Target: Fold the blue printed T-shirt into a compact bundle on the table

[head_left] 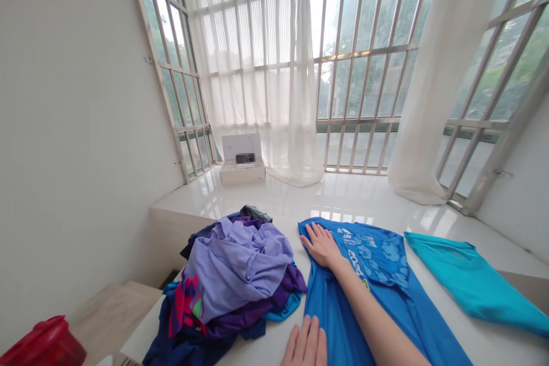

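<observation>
**Both hands pressing on a blue T-shirt on the white ledge**

On my feed, the person's right hand (321,246) is pressing down on the blue T-shirt (377,257), palm down with its fingers spread, right beside a print reading "2024". The forearm is crossing the shirt diagonally from the lower right. The left hand (305,343) is sitting at the shirt's left edge, open with its fingers extended, and the bottom of my frame is cutting it off. Neither hand is pinching the cloth.

The shirt is lying along the white ledge (261,349) and running out of view at the bottom. Just left of it, a heaped pile of clothes (231,274) is rising in lilac, purple, and navy, with a pink-patterned piece showing low on its left side. To the right, well clear of the hands, a teal garment (467,280) is lying flat on the same ledge.

Farther out, an open white box (242,168) is sitting on the glossy floor, a blurred patch covering part of it. Sheer white curtains (295,143) are hanging before barred windows. A red plastic container (43,346) is showing in the lower left corner of my view.
</observation>
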Motion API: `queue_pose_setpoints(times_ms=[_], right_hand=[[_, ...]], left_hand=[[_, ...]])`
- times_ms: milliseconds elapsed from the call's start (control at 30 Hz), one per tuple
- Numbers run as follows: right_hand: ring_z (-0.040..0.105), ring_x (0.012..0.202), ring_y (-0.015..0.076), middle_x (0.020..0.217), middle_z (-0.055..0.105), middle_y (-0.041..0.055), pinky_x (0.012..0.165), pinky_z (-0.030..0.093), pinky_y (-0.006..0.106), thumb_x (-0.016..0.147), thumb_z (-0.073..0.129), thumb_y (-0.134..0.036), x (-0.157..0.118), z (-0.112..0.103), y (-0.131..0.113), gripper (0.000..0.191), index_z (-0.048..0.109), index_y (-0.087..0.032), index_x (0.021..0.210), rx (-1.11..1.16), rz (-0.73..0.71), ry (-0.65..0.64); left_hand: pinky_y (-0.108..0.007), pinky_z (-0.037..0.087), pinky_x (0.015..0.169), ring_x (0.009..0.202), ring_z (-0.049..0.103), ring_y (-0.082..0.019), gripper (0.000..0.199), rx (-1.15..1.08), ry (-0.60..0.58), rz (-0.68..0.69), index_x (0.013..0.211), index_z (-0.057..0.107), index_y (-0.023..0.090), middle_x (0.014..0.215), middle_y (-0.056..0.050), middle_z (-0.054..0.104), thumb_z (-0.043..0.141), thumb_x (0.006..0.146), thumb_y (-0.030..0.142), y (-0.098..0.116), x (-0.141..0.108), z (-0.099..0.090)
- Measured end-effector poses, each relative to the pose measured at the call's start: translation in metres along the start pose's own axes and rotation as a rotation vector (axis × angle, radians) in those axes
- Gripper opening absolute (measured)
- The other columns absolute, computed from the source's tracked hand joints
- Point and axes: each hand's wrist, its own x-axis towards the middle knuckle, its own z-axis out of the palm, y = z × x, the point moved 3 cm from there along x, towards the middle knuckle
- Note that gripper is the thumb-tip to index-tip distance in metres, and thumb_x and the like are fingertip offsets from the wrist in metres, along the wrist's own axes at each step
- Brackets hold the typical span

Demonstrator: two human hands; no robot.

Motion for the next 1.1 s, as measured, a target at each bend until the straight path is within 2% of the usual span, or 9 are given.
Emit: queue_pose_setpoints(times_ms=[200,333,433,500,633,733,800,933,1100], right_hand=[[0.015,0.154,0.0314,0.166,0.022,0.0162,0.123,0.016,0.047,0.101,0.030,-0.056,-0.009,-0.024,-0.009,0.069,0.035,-0.013,0.154,-0.025,0.012,0.151],[0.014,0.154,0.0309,0.166,0.023,0.0144,0.124,0.017,0.048,0.100,0.036,-0.053,-0.053,-0.053,-0.003,0.064,0.039,-0.016,0.152,-0.030,-0.020,0.226],[0.022,0.152,0.0311,0.163,0.031,0.0129,0.123,0.023,0.049,0.098,0.043,-0.050,-0.120,-0.065,0.028,0.058,0.050,-0.019,0.146,-0.027,-0.026,0.254],[0.031,0.149,0.0313,0.159,0.040,0.0126,0.121,0.031,0.050,0.096,0.045,-0.053,-0.179,-0.058,0.059,0.057,0.056,-0.020,0.141,-0.001,-0.041,0.314],[0.041,0.144,0.0324,0.157,0.045,0.0063,0.114,0.043,0.053,0.093,0.044,-0.059,-0.297,-0.008,0.121,0.058,0.057,-0.028,0.141,0.021,0.090,0.442],[0.047,0.139,0.0349,0.153,0.048,0.0054,0.108,0.050,0.056,0.089,0.051,-0.062,-0.349,0.028,0.138,0.062,0.055,-0.032,0.143,-0.045,0.098,0.393],[0.047,0.139,0.0344,0.155,0.045,0.0042,0.110,0.046,0.058,0.089,0.051,-0.063,-0.362,0.036,0.134,0.065,0.050,-0.033,0.147,-0.095,0.115,0.335],[0.042,0.143,0.0324,0.158,0.040,0.0046,0.116,0.038,0.059,0.092,0.044,-0.065,-0.361,0.027,0.110,0.067,0.045,-0.031,0.149,-0.120,0.158,0.279],[0.043,0.143,0.0333,0.155,0.046,0.0105,0.116,0.037,0.060,0.093,0.039,-0.066,-0.361,0.011,0.094,0.068,0.052,-0.025,0.145,-0.048,0.213,0.410]], left_hand=[[-0.038,0.048,0.107,0.116,0.067,-0.026,0.041,-0.013,-0.090,-0.042,0.134,0.061,0.019,0.121,-0.009,0.073,0.053,0.100,0.040,0.003,-0.003,-0.011],[-0.041,0.049,0.102,0.123,0.061,-0.029,0.071,-0.100,-0.157,-0.091,0.139,0.057,0.014,0.137,-0.012,0.063,0.042,0.095,0.068,0.002,0.012,-0.034],[-0.044,0.046,0.106,0.133,0.052,-0.032,0.082,-0.187,-0.305,-0.117,0.145,0.051,0.014,0.149,-0.013,0.051,0.041,0.092,0.075,-0.001,0.025,-0.053],[-0.044,0.044,0.109,0.137,0.049,-0.031,0.077,-0.233,-0.340,-0.121,0.147,0.049,0.014,0.152,-0.011,0.047,0.044,0.094,0.070,-0.004,0.031,-0.066],[-0.041,0.042,0.111,0.140,0.045,-0.028,0.072,-0.292,-0.382,-0.132,0.149,0.044,0.012,0.154,-0.011,0.045,0.044,0.098,0.062,-0.009,0.037,-0.080],[-0.043,0.040,0.113,0.140,0.044,-0.028,0.069,-0.329,-0.478,-0.119,0.150,0.043,0.013,0.154,-0.012,0.045,0.042,0.100,0.060,-0.009,0.039,-0.084],[-0.046,0.037,0.115,0.142,0.042,-0.029,0.067,-0.348,-0.545,-0.116,0.151,0.042,0.015,0.155,-0.013,0.043,0.040,0.101,0.059,-0.008,0.042,-0.087],[-0.049,0.034,0.117,0.144,0.038,-0.029,0.066,-0.378,-0.618,-0.144,0.152,0.040,0.015,0.157,-0.014,0.040,0.037,0.102,0.058,-0.009,0.051,-0.093],[-0.047,0.041,0.114,0.141,0.044,-0.028,0.058,-0.538,-0.523,-0.222,0.149,0.044,0.016,0.152,-0.015,0.048,0.044,0.102,0.051,-0.016,0.058,-0.113]])
